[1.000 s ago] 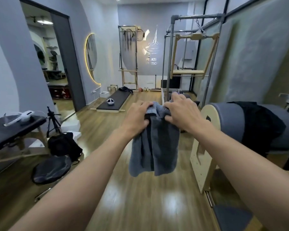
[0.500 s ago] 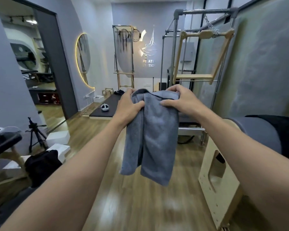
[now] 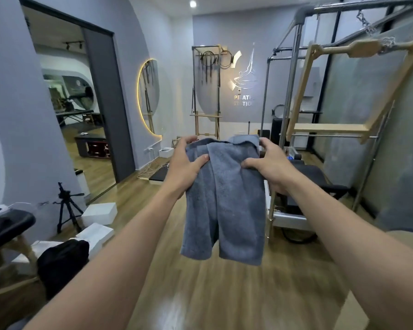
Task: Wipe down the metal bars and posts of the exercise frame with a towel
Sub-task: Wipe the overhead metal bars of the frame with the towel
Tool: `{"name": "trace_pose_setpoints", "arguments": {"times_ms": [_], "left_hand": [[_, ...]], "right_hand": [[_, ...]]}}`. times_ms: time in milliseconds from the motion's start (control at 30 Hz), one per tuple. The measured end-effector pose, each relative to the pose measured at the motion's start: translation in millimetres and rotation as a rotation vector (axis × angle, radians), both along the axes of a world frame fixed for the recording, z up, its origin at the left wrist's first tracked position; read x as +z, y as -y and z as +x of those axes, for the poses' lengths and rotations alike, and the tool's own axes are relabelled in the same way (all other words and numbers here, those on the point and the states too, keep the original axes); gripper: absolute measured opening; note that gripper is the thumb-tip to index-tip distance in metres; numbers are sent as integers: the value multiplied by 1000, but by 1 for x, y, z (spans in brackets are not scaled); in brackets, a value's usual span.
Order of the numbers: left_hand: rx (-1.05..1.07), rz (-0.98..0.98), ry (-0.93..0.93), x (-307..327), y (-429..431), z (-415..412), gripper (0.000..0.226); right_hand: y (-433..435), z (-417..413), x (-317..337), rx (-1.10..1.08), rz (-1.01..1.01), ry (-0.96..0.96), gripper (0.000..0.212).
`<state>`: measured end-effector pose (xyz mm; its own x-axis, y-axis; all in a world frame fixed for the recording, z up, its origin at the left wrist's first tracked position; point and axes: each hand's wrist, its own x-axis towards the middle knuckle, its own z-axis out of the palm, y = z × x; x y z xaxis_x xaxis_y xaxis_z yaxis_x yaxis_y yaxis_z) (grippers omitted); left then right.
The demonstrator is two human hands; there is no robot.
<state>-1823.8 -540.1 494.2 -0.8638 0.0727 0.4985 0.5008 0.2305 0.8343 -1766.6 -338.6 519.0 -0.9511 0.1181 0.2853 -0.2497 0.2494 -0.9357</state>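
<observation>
Both arms reach forward and a grey-blue towel point(image 3: 224, 198) hangs between them in mid-air, above the wooden floor point(image 3: 224, 296) and touching no bar. The left hand point(image 3: 186, 165) grips the towel's upper left edge, thumb pressed across the front and fingers curled over the top behind the cloth. The right hand point(image 3: 270, 163) grips the upper right edge the same way, thumb on the front fold, fingers wrapped over the top. The towel is bunched in loose vertical folds, with two lower flaps hanging free. The metal exercise frame point(image 3: 290, 91) stands just beyond and to the right of the right hand, its nearest upright post rising to an overhead bar; a wooden swing frame point(image 3: 329, 126) hangs inside it by chains. Along the left edge of the floor stand a small black tripod point(image 3: 66, 206), white boxes point(image 3: 99, 213) and a black bag point(image 3: 62, 263), beside a dark padded bench point(image 3: 7, 225). An oval backlit mirror point(image 3: 149, 96) hangs on the left wall.
</observation>
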Motion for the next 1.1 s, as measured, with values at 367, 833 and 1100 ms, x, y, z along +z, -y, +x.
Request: {"name": "trace_pose_setpoints", "arguments": {"times_ms": [367,833,1100], "left_hand": [[123,-55,-223,7,-27,-245,35],[177,-300,-453,2,-101,-531,56],[179,-398,-575,1,-111,-693,51]], "right_hand": [[-9,-249,14,-202,-13,-108,64],[-67,-541,5,-447,310,-394,55],[-76,-709,-5,-455,713,-589,33]]}}
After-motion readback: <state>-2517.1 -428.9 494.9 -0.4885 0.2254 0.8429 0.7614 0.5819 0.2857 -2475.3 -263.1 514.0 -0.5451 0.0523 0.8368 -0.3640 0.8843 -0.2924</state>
